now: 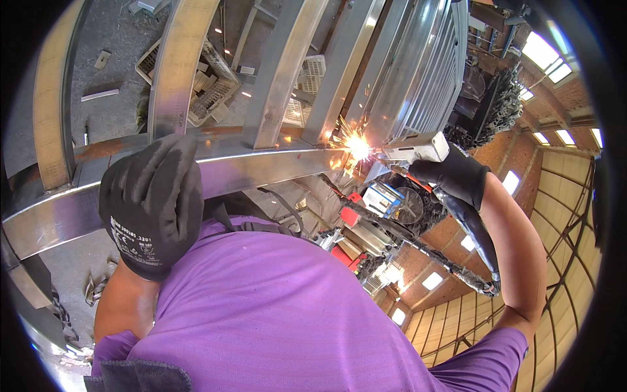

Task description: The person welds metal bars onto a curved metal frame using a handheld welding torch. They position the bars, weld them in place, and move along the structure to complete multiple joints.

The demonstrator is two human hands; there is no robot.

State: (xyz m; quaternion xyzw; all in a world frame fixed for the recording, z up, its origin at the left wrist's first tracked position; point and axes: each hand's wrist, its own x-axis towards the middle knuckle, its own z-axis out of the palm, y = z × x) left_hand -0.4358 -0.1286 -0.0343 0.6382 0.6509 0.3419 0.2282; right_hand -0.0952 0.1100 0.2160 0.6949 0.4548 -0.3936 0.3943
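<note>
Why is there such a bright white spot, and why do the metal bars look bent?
In the head view, sparks at the welding torch in the right hand glare white; the fisheye lens curves the straight steel frame under the left hand.

I'm in a metal workshop: steel frame bars (281, 72), welding sparks (356, 145), brick walls (516, 157), roof skylights (542, 52), scrap on the concrete floor (111, 52).

White welding torch (418, 147) with black hose, tip sparking against the horizontal steel frame rail (261, 166).
</note>
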